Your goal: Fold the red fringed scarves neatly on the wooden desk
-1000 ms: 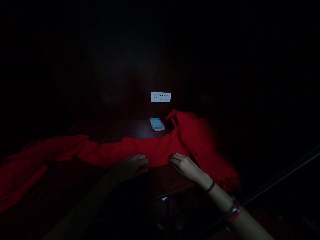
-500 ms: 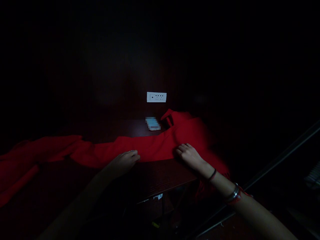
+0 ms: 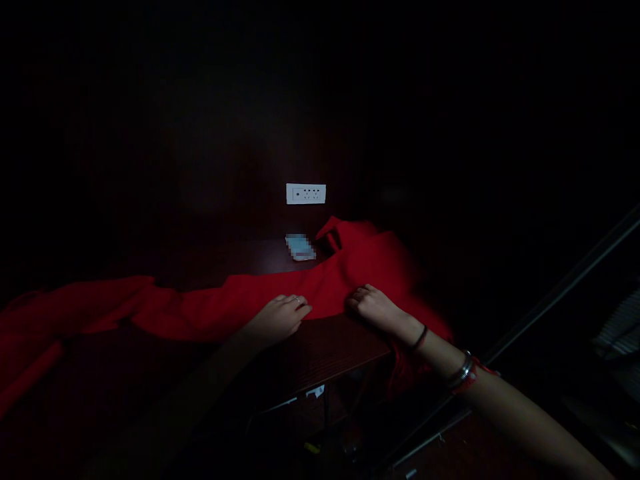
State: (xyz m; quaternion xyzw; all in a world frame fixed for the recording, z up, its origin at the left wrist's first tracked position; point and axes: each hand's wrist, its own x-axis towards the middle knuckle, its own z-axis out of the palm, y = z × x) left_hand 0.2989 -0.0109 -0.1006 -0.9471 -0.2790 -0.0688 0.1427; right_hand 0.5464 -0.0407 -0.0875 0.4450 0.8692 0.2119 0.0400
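A long red scarf lies across the dark wooden table, bunched towards the right, where it hangs over the edge. My left hand, with a ring on one finger, rests at the scarf's near edge. Its fingers are bent and appear closed on the cloth, though the dim light hides the fingertips. To the right, my right hand is closed in a fist on the scarf's near edge; the cloth inside it is hidden. A hair tie and bangles circle that arm.
A phone-like flat object, blurred by pixels, lies behind the scarf. Above it, a white socket plate is fixed to the dark wall. The table's front edge crosses below my hands, and striped cloth shows at far right.
My left hand has slid right along the scarf's near edge, closer to my right hand. My right hand stays at about the same spot on the cloth. The view has shifted slightly.
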